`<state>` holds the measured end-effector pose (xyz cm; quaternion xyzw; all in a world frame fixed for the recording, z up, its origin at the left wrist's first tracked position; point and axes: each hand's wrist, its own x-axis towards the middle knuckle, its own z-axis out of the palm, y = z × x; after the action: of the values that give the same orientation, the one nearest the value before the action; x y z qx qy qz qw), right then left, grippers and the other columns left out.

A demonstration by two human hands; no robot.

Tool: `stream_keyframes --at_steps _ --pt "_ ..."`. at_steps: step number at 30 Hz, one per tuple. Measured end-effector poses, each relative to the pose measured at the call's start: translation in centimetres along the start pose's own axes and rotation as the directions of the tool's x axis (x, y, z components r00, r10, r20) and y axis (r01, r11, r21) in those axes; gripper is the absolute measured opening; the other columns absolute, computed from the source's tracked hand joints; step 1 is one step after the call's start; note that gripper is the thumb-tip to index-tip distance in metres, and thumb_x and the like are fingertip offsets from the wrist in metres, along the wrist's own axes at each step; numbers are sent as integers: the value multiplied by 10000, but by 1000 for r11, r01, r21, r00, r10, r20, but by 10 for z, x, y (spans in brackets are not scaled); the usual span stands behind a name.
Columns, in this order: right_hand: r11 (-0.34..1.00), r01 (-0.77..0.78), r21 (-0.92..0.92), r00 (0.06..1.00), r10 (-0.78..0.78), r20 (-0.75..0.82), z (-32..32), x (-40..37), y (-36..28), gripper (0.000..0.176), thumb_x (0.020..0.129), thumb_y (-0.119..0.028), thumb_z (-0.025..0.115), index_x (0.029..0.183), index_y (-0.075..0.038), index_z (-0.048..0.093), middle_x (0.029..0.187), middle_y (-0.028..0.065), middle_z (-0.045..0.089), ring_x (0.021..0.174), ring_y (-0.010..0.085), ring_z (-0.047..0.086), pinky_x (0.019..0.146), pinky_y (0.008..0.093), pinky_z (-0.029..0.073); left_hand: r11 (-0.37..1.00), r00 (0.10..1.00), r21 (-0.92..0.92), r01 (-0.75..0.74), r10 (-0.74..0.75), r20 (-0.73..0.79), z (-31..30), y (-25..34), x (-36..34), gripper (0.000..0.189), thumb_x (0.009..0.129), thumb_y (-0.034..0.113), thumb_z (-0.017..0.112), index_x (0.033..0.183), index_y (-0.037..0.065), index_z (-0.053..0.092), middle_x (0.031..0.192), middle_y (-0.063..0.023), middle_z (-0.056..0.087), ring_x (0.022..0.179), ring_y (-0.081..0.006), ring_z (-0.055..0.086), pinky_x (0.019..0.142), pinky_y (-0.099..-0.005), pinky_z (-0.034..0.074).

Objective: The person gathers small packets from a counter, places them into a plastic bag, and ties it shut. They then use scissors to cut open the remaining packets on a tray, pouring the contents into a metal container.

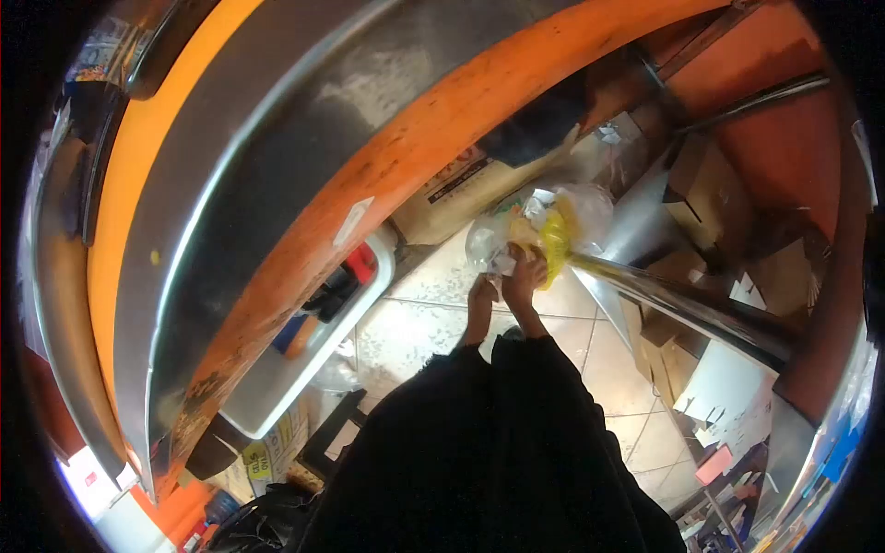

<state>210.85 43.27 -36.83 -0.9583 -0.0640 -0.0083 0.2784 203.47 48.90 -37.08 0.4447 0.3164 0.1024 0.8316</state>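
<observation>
Both my hands are together low under the counter, in front of a bundle of plastic bags. My left hand (481, 297) has its fingers closed at the lower edge of a clear plastic bag (483, 242). Just to its right, my right hand (525, 275) is closed on the crumpled plastic, below a bright yellow plastic bag (557, 241). White scraps and more clear film (590, 210) are bunched behind. My fingers hide part of the plastic they grip.
An orange-edged metal counter (406, 138) curves overhead at left. Beneath it stands a white tub (380, 263) with dark and red items. A metal pole (673, 297) runs to the right, near cardboard boxes (705, 194). A large brown paper sack (479, 189) lies behind the bags. The floor is tiled (415, 336).
</observation>
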Motion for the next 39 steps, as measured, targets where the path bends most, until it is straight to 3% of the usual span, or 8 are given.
stream_keyframes --at_steps 7,13,15,17,20,27,33,39 --pt "626 663 -411 745 -494 449 57 -66 30 489 690 -219 515 1156 -187 371 1201 89 304 1118 296 270 890 464 208 991 958 -94 98 -119 -259 -14 18 -67 96 788 126 416 829 85 493 685 16 471 645 -77 448 576 -224 365" --pt "773 609 179 643 -613 458 -51 -59 -20 528 587 -197 596 1088 -150 438 1113 108 394 1048 304 326 843 456 275 988 907 -124 97 -139 -397 -17 44 -84 78 790 117 420 817 92 489 718 17 465 680 -73 443 604 -221 360" --pt "874 350 337 494 -478 726 -59 -36 -1 581 597 -159 583 1141 -128 383 1124 123 382 1001 312 368 829 455 294 981 897 -150 127 -178 -406 -13 49 -84 65 782 112 435 815 88 486 741 13 468 697 -75 445 619 -218 359" --pt "912 396 102 837 -405 369 -63 -6 5 548 604 -129 573 1122 -105 398 1065 135 432 957 316 414 830 426 315 972 883 -176 157 -218 -415 -16 44 -84 55 774 108 451 813 84 482 764 9 471 715 -77 447 633 -214 358" --pt "932 349 -99 937 -345 58 -56 43 0 467 601 -101 561 1056 -102 453 969 131 494 913 304 451 816 426 330 986 921 -127 108 -147 -361 -35 14 -83 150 777 174 461 916 122 436 867 -11 479 831 -128 467 763 -340 375" --pt "830 554 66 776 -544 319 -37 32 47 270 615 -110 551 883 -140 562 935 34 515 929 231 439 804 385 340 938 846 -293 185 -304 -439 -29 22 -88 179 765 173 471 927 108 429 852 -9 475 828 -134 464 762 -333 373" --pt "682 724 103 564 -671 481 -31 -36 10 307 640 -92 480 941 -112 535 973 53 497 1006 229 391 846 365 284 996 911 3 94 -84 -403 -1 34 -77 259 775 122 473 1020 102 393 977 -32 471 931 -133 425 810 -299 334" --pt "892 253 375 555 -451 699 -47 -38 -4 439 572 0 499 1005 -64 465 960 114 478 1022 298 372 851 419 289 995 967 -72 70 -85 -239 18 54 -64 209 814 39 412 1017 30 360 1090 -82 413 965 -153 401 815 -263 334"
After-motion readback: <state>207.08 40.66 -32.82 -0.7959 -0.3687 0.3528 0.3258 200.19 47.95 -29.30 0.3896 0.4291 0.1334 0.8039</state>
